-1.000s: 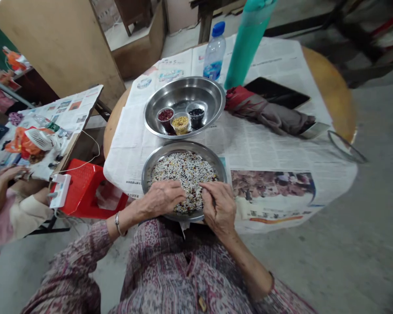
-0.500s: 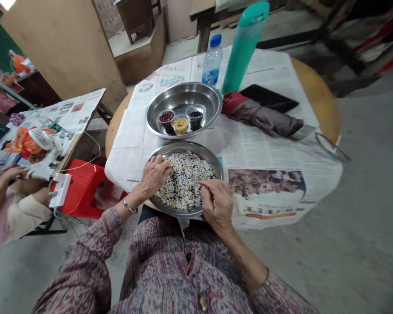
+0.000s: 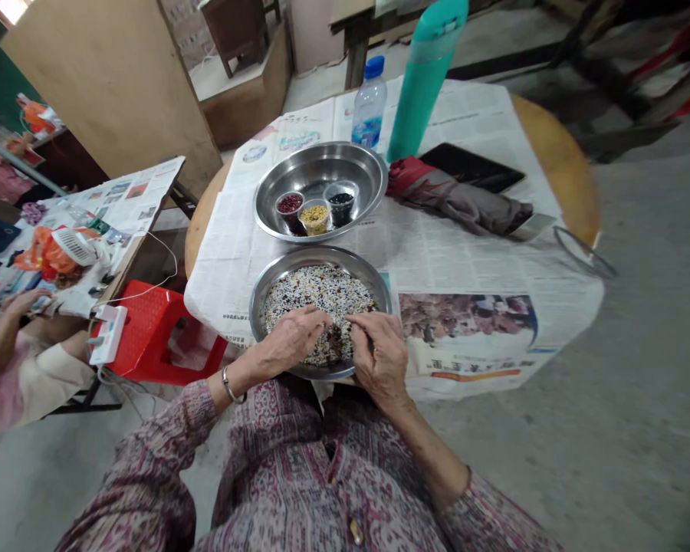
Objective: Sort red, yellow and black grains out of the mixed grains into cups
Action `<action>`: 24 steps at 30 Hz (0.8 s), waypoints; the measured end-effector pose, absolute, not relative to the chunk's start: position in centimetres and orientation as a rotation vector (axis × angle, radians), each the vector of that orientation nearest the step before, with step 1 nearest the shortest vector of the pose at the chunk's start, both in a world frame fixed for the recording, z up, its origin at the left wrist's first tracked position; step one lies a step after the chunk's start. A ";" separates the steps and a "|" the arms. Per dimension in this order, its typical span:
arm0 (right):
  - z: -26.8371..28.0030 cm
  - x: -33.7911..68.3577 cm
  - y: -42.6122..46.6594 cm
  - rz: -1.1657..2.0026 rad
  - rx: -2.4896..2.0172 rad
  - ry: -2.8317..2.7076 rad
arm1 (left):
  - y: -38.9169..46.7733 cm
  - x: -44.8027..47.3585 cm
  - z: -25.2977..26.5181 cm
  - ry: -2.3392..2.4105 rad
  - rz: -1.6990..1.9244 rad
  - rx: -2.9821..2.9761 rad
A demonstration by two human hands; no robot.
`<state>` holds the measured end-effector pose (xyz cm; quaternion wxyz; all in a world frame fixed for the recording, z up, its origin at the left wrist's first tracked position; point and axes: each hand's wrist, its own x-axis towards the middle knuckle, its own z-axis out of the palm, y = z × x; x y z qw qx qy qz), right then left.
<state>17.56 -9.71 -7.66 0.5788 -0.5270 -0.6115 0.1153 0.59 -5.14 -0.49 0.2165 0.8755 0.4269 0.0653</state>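
A round metal pan (image 3: 255, 307) holds a spread of white grains mixed with yellow, dark red and black beans (image 3: 322, 287). My left hand (image 3: 293, 337) is over the pan's near left part, thumb and fingers pinched together. My right hand (image 3: 382, 353) rests at the near right rim, its fingertips also pinched above the grains. What either pinch holds is too small to make out. Beyond stands a second metal basin (image 3: 322, 157) with three clear cups inside: dark red beans (image 3: 290, 205), yellow beans (image 3: 313, 218) and black beans (image 3: 341, 203).
Newspaper (image 3: 218, 268) covers the round table. A water bottle (image 3: 369, 103), a tall green bottle (image 3: 425, 84), a folded umbrella (image 3: 465, 201) and a dark tablet-like slab (image 3: 474, 166) stand or lie behind and right. At left are a red stool (image 3: 155, 337) and a person's hand (image 3: 23, 300).
My left hand has moved right and nearer to me, from the pan's left side toward my right hand. My right hand stays almost in place.
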 end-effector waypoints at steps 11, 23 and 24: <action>-7.6 17.6 -9.7 0.274 -1.222 -1.424 | -2.5 1.3 -0.6 1.294 0.061 2.714; -7.5 17.6 -9.8 0.288 -1.239 -1.421 | -5.9 -1.8 0.9 1.396 0.041 2.489; -7.5 17.6 -9.8 0.283 -1.239 -1.424 | -6.3 -1.5 1.0 1.335 0.025 2.468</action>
